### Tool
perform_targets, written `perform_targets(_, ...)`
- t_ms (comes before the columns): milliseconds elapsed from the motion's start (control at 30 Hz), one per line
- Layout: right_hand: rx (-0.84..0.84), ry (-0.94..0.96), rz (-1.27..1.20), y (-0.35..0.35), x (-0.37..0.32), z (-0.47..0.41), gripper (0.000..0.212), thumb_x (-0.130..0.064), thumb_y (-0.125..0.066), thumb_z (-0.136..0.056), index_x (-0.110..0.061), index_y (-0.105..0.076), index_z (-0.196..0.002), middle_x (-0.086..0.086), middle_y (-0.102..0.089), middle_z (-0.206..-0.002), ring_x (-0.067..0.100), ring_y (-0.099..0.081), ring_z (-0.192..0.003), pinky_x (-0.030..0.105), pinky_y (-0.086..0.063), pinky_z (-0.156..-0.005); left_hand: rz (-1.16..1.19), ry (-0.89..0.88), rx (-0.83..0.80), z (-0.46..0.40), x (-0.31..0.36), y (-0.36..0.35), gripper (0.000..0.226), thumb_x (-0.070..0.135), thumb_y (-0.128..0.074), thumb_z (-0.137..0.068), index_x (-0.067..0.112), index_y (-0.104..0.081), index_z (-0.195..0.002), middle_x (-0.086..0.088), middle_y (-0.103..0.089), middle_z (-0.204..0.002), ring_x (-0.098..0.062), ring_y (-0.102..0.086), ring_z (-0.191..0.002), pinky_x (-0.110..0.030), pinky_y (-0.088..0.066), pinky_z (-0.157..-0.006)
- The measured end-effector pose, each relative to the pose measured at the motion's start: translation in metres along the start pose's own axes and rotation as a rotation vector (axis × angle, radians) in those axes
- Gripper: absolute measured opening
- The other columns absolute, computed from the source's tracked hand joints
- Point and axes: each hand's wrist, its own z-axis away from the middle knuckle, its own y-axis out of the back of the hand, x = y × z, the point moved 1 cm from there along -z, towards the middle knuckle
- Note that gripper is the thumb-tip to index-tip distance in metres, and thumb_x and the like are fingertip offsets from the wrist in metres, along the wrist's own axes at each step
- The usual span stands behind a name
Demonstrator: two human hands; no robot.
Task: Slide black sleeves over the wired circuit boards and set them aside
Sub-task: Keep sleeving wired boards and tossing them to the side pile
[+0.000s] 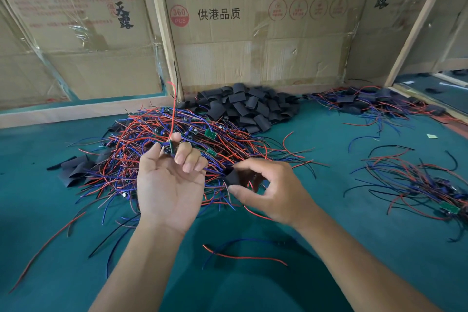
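My left hand (168, 185), palm up, pinches a small wired circuit board (170, 147) between thumb and fingertips; its red wire rises straight up. My right hand (273, 190) pinches a black sleeve (232, 177) between thumb and forefinger, just right of the left hand and apart from the board. Both hands hover over a big tangle of red, blue and black wired boards (177, 139) on the green table. A heap of black sleeves (248, 106) lies behind it by the cardboard wall. Sleeved boards (367, 101) are piled at the far right.
Another bunch of wired boards (417, 185) lies at the right. A few flat black sleeves (76, 167) sit left of the tangle. Loose red and blue wires (240, 253) lie on the table (329, 248) near me. Cardboard boxes (253, 33) wall off the back.
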Motion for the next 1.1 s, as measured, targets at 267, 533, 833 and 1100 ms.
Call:
perform_targets(267, 0.1, 0.06, 0.112, -0.002, 0.004, 0.0, 0.025, -0.034, -0.075, -0.085, -0.022, -0.069, -0.107, -0.015, -0.068, -0.093, 0.002, -0.062, -0.085, 0.015, -0.046, -0.075, -0.318, 0.027, -0.008, -0.003, -0.008, 0.002, 0.017, 0.029, -0.05, -0.098, 0.02, -0.062, -0.105, 0.006, -0.064, -0.092, -0.011, -0.062, -0.087, -0.027, -0.047, -0.084)
perform_targets(533, 0.199, 0.023, 0.188, 0.007, 0.008, -0.004, 0.025, -0.03, -0.073, -0.088, -0.019, -0.069, -0.111, -0.008, -0.069, -0.097, 0.009, -0.064, -0.089, 0.031, -0.052, -0.08, -0.732, -0.02, 0.045, 0.002, -0.023, 0.005, 0.018, 0.021, -0.074, -0.071, 0.015, -0.068, -0.087, 0.004, -0.065, -0.079, -0.013, -0.059, -0.076, -0.032, -0.044, -0.08)
perform_targets(833, 0.17, 0.085, 0.411, 0.008, 0.016, -0.004, 0.036, -0.036, -0.061, -0.092, -0.014, -0.066, -0.121, -0.001, -0.064, -0.104, 0.02, -0.06, -0.096, 0.039, -0.051, -0.084, -0.728, 0.021, 0.116, -0.001, -0.024, 0.009, 0.029, 0.015, -0.077, -0.065, 0.007, -0.065, -0.09, 0.001, -0.067, -0.073, -0.013, -0.063, -0.068, -0.032, -0.048, -0.077)
perform_targets(1100, 0.149, 0.146, 0.487, 0.006, 0.016, -0.003, 0.037, -0.024, -0.073, -0.09, -0.009, -0.066, -0.123, 0.004, -0.064, -0.108, 0.024, -0.061, -0.102, 0.038, -0.052, -0.085, -0.712, 0.112, 0.118, 0.0, -0.026, 0.011, 0.021, 0.012, -0.076, -0.068, 0.011, -0.062, -0.084, 0.002, -0.059, -0.065, -0.01, -0.056, -0.059, -0.026, -0.044, -0.067)
